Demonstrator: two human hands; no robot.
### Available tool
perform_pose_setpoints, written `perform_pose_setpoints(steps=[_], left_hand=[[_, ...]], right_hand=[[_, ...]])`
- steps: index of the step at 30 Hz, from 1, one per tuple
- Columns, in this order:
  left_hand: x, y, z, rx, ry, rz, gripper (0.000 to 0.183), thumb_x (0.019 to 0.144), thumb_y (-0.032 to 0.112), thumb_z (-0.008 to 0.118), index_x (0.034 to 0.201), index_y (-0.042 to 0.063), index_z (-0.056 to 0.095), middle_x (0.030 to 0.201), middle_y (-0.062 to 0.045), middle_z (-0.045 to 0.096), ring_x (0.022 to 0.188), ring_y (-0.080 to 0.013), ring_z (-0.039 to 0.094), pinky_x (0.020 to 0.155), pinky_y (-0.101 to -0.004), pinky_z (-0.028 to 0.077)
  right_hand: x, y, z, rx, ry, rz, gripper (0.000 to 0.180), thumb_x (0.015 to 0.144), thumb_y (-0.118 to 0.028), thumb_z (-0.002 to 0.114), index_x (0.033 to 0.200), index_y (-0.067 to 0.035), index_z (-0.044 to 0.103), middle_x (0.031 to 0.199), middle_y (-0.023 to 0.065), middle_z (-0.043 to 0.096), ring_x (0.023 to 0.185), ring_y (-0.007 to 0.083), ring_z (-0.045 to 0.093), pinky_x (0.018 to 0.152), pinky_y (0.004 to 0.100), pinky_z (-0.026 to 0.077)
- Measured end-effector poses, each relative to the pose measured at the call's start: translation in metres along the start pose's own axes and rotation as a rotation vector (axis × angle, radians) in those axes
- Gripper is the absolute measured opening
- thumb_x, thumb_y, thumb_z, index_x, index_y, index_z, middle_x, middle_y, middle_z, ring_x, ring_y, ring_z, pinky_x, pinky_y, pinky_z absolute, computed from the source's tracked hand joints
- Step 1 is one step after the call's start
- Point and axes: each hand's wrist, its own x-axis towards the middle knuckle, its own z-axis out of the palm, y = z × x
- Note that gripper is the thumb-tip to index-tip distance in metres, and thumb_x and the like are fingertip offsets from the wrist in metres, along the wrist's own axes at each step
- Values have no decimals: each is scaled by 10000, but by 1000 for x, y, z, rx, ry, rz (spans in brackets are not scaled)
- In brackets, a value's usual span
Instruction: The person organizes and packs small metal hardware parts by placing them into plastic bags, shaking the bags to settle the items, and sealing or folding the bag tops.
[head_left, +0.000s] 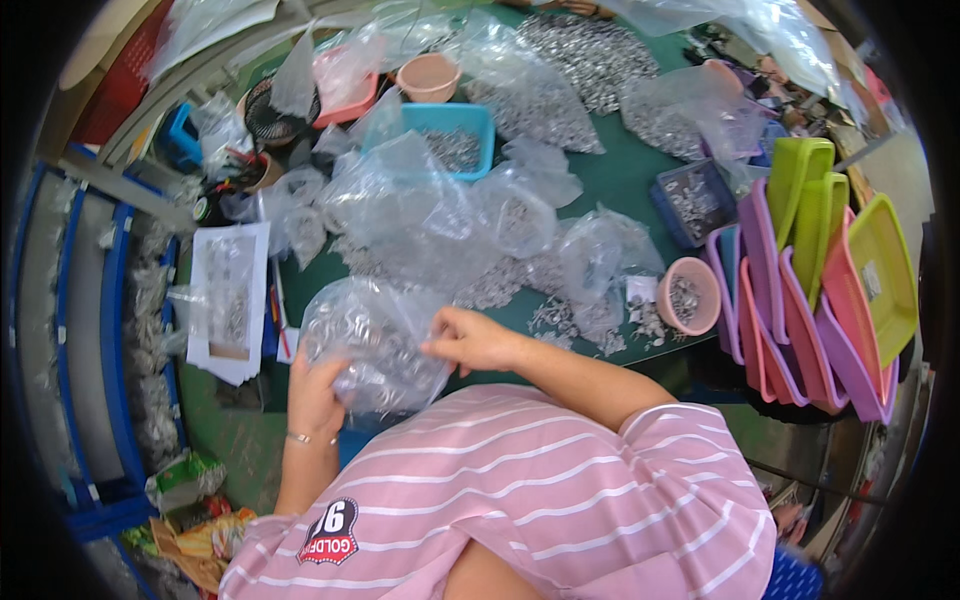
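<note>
A clear plastic bag (375, 341) filled with shiny metal rings or similar small parts is held up between my hands near the table's front edge. My left hand (319, 382) grips its lower left side, with a bracelet at the wrist. My right hand (476, 341) pinches the bag's right side between thumb and fingers. Just beyond lie larger clear bags (427, 225) and loose small silvery parts (491, 285) on the green table. Farther right, a pink round bowl (688, 296) holds more metal parts.
Stacked plastic baskets (802, 285) stand at the right. A turquoise tray (484, 142), a dark blue bin (694, 202) and a large heap of metal parts (589, 56) are farther back. Papers (229, 300) and pens lie left, beside a blue-framed rack (116, 352). Another person's hand (581, 7) shows at the far edge.
</note>
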Motion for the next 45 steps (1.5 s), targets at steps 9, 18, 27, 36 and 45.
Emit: perform_pose_setpoints(steps=[9, 18, 27, 36, 45], left_hand=[[-5, 27, -10, 260, -220, 265, 539, 651, 50, 693, 1126, -17, 447, 1021, -78, 544, 937, -149, 528, 831, -273, 419], [-3, 24, -32, 283, -372, 216, 570, 607, -3, 729, 1108, -48, 461, 1031, -89, 537, 917, -145, 529, 822, -255, 430], [15, 17, -45, 289, 72, 367, 292, 749, 0, 624, 1032, -35, 564, 839, -54, 589, 676, -88, 533, 616, -205, 454], [16, 22, -13, 414, -16, 413, 244, 734, 6, 635, 966, -49, 584, 807, -61, 594, 678, -99, 548, 611, -207, 450], [18, 13, -35, 345, 172, 565, 84, 771, 44, 627, 815, -25, 607, 728, -42, 585, 567, -90, 541, 520, -201, 448]], right_hand=[[-14, -48, -3, 167, 71, -377, 280, 782, -62, 581, 1022, -25, 441, 835, 81, 528, 672, 166, 556, 570, 291, 472], [13, -67, 15, -347, 300, -780, 264, 704, -94, 649, 933, -53, 525, 1003, 126, 532, 858, 318, 539, 713, 363, 439], [7, -104, -34, -227, 471, -745, 134, 735, -100, 640, 812, -19, 566, 747, 119, 587, 699, 258, 582, 611, 323, 454], [30, -63, -7, -350, 454, -737, 140, 686, -9, 651, 764, -22, 535, 723, 76, 564, 677, 162, 554, 621, 272, 455], [-12, -107, -56, 78, 629, -884, 121, 745, 48, 601, 808, -25, 528, 742, 8, 559, 647, 57, 504, 582, 180, 425]])
